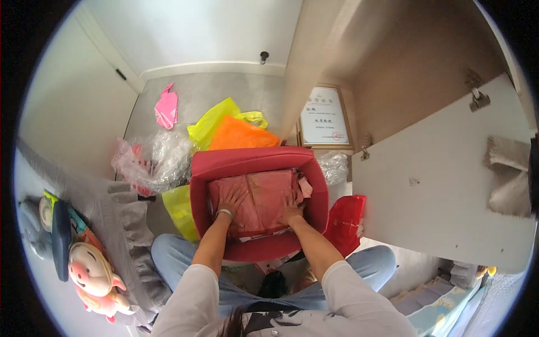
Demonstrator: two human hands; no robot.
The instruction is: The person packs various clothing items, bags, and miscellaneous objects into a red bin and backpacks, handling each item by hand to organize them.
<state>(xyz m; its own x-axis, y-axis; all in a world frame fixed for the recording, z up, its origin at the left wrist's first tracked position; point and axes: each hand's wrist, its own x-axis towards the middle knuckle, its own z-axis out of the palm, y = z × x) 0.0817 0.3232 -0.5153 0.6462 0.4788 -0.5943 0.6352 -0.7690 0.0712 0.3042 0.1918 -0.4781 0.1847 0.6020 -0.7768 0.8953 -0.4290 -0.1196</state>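
Note:
An open red fabric storage box [259, 248] stands between my bent knees. Inside lies a flat, folded reddish-pink bundle [261, 198], with a pale pink piece [305, 188] at its right end. My left hand [230, 199] rests on the bundle's left part, fingers spread, a bracelet at the wrist. Palm down, my right hand [290, 209] touches the bundle's right part with fingers apart. Neither hand grasps anything. What lies under the bundle is hidden.
Yellow [210, 122] and orange bags [240, 135], crumpled clear plastic [168, 156] and a pink piece [167, 107] lie beyond. A red bag [347, 223] and open cabinet door [442, 181] are right, near a framed certificate [324, 116]. Plush pig [92, 269] at left.

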